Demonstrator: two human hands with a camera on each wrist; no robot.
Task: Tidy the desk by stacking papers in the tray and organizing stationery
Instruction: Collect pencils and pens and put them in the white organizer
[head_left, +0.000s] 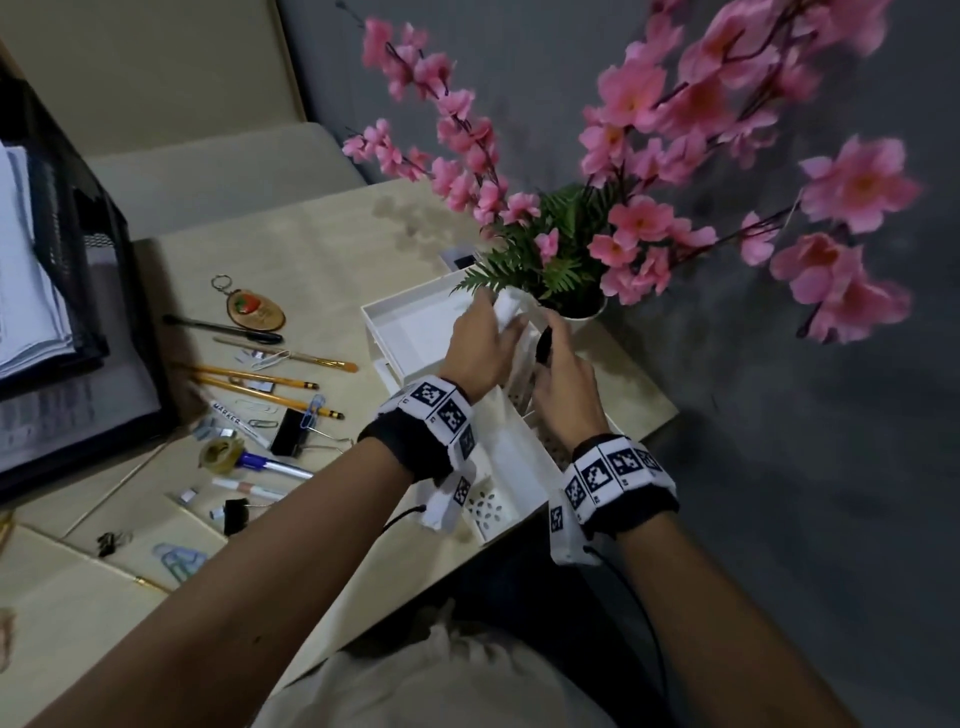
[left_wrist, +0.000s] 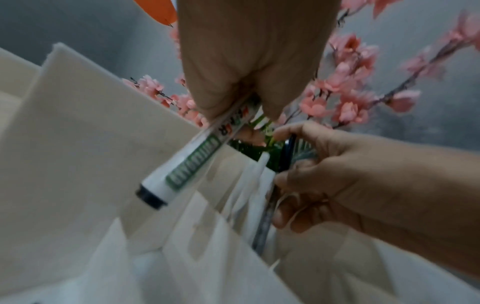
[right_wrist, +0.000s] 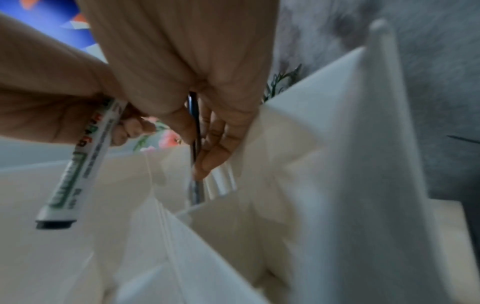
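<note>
Head view: both hands hover over the organizer (head_left: 511, 470). My left hand (head_left: 480, 345) pinches a marker (left_wrist: 197, 153), cap down to drop into a slot; my right hand (head_left: 563, 376) grips a dark pen (right_wrist: 194, 152), already lowering it in.

Head cam overhead; wrist cams close-up

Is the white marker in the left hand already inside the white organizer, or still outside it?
Outside. The left hand grips the white marker tilted above the white organizer, its black end hanging in the air.
</note>
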